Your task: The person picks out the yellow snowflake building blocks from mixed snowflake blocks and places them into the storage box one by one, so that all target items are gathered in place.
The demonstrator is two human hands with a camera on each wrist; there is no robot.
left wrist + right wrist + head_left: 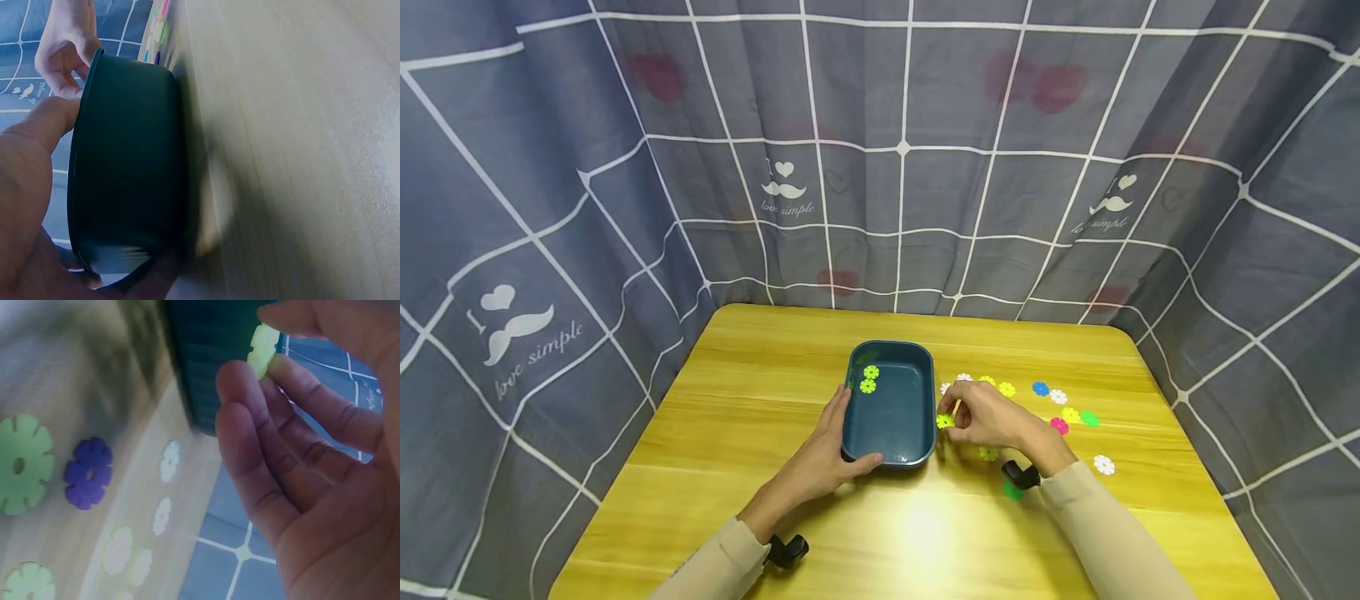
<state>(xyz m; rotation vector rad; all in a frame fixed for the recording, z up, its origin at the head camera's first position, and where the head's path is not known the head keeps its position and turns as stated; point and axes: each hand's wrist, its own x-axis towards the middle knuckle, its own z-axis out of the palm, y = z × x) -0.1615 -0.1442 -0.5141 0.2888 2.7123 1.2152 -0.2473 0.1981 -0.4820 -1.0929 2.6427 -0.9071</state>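
A dark teal rectangular tray (pixel 891 417) lies on the wooden table. My left hand (pixel 823 450) grips its left side and near-left corner, thumb at the near rim; the left wrist view shows that thumb (pixel 53 119) by the rim. Two yellow-green snowflake discs (pixel 869 379) lie inside, toward the tray's far left. Just outside the right wall, my right hand (pixel 985 414) pinches another yellow-green snowflake disc (pixel 944 421) between thumb and fingertips. In the right wrist view this disc (pixel 263 351) is held on edge, with the tray wall behind it.
Loose snowflake discs in several colours lie right of the tray, among them a blue disc (pixel 1041 388), a pink disc (pixel 1059 426), a green disc (pixel 1089 419) and a white disc (pixel 1103 464). A grid-patterned curtain (pixel 865 192) hangs behind the table (pixel 737 358).
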